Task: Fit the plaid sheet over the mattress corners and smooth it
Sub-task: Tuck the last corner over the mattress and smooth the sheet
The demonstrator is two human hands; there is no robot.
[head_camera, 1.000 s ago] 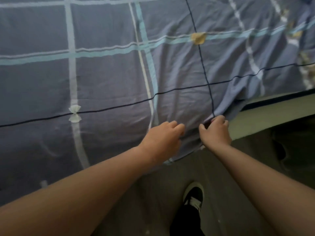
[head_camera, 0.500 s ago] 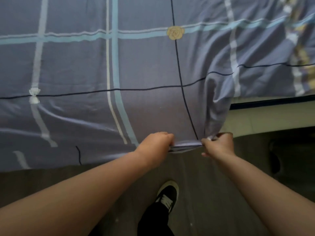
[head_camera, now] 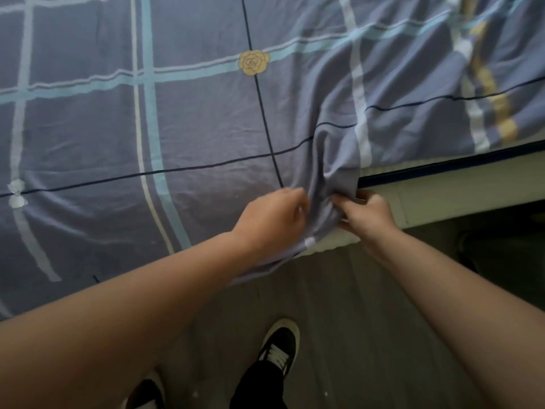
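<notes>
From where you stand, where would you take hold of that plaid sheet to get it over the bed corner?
Probably at the bunched corner of the plaid sheet, where its hem gathers into a handful. The left hand and right hand both pinch there, coming from the floor side. The pale mattress corner pokes out bare just below, so pulling the gathered edge down and under it looks right.

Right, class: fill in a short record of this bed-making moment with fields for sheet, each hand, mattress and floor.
sheet: plaid, spread over bed, bunched at near corner
left hand: closed on bunched corner fabric
right hand: fingers pinching same bunch
mattress: side bare right of the hands
corner: not yet covered
floor: grey, shoe on it
</notes>
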